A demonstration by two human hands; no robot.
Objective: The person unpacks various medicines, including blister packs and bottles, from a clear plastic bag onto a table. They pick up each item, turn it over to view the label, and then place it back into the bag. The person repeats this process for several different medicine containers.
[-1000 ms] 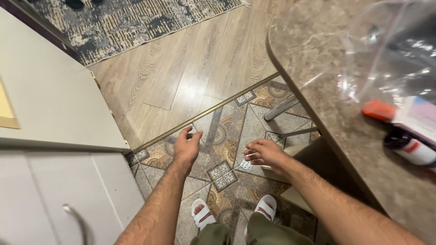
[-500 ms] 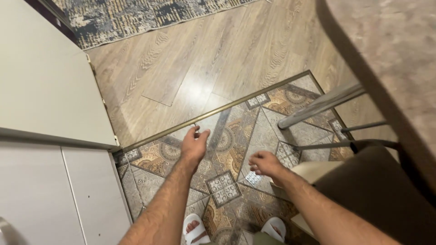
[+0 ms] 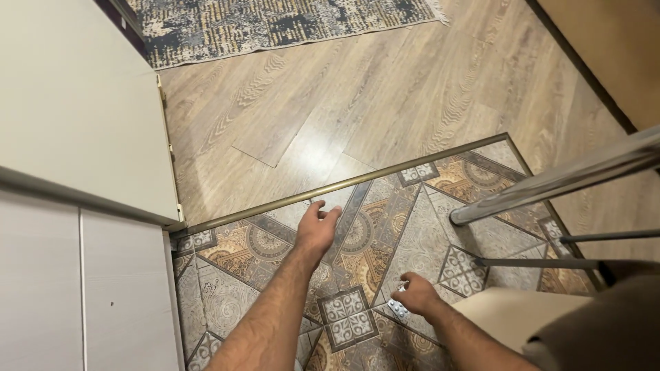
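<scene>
My left hand (image 3: 317, 230) hangs loose with its fingers apart, holding nothing. My right hand (image 3: 416, 297) is pinched on a small silver pill strip (image 3: 399, 309), low over the patterned tile floor (image 3: 227, 275), beside the chair (image 3: 522, 316).

The left hand (image 3: 317, 230) hangs with loose, spread fingers above the patterned tile floor (image 3: 227, 251), near the brass strip (image 3: 357, 180) that borders the wood floor (image 3: 330, 96). The right hand (image 3: 416, 297), nearer and to the right, pinches a small silvery blister pack (image 3: 399, 309). A metal chair leg (image 3: 557, 182) slants at right; a rug (image 3: 275, 24) lies far off.
</scene>
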